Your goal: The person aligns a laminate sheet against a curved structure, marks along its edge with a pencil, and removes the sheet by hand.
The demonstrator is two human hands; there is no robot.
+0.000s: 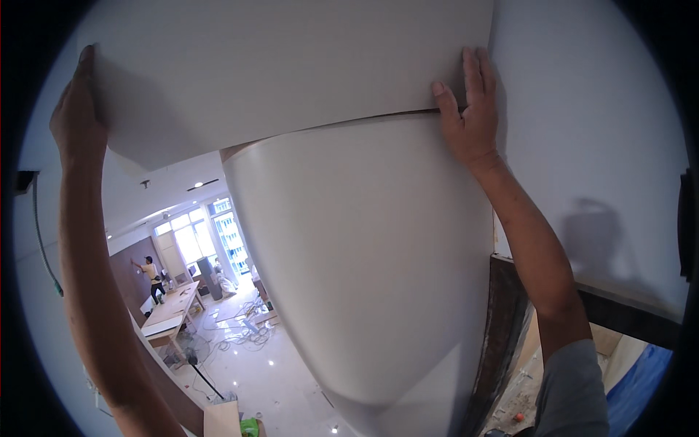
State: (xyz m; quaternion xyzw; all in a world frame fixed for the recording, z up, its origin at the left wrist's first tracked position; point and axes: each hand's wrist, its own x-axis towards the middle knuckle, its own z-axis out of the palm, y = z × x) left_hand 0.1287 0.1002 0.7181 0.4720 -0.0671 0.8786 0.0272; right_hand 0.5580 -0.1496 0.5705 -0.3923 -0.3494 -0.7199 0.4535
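Note:
A wide, flat, light grey panel [291, 65] fills the top of the view. My left hand [79, 109] grips its left edge, with most of the fingers hidden or seen edge-on. Against the panel's lower right corner lies my right hand [473, 113], palm on the face, fingers stretched upward and thumb apart. Directly below stands a rounded, light grey panel [364, 240]. A thin dark gap shows between the two near my right hand, and it narrows toward the middle. The upper panel juts out to the left past the rounded one.
A white wall [590, 138] rises close on the right, above a dark frame [619, 313]. Down to the left, a worktable [171, 309] and loose cables [244, 335] occupy a tiled floor. Another person [153, 279] stands there by a brown wall. A cable [40, 233] hangs at far left.

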